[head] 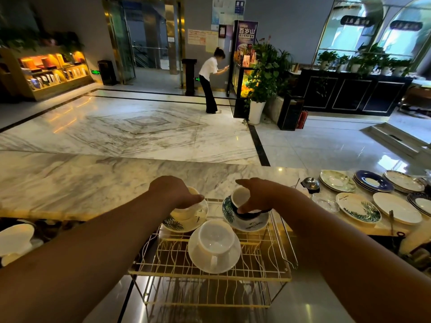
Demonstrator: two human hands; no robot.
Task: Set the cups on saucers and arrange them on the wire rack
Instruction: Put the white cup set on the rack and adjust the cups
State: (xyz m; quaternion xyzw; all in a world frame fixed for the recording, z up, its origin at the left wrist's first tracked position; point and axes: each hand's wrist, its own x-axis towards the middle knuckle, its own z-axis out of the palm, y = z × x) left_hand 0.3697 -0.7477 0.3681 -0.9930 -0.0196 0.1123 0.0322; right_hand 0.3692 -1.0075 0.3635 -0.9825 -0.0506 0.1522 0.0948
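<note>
A gold wire rack (275, 273) stands in front of me with three cup-and-saucer sets on its top level. A plain white cup (215, 238) sits upright on a white saucer (227, 264) at the near middle. At the far left, my left hand (172, 191) grips a cream cup (184, 212) resting on a leaf-patterned saucer (177, 226). At the far right, my right hand (258, 194) holds a dark-sided cup (241, 198), tilted toward me, on another leaf-patterned saucer (248, 226).
Several loose saucers and plates (359, 207) lie on the marble counter (70, 183) to the right, beside a glass dish (325, 202) and a metal bell (310, 184). White dishes (15, 238) sit low at left. A person (210, 80) stands far off across the lobby floor.
</note>
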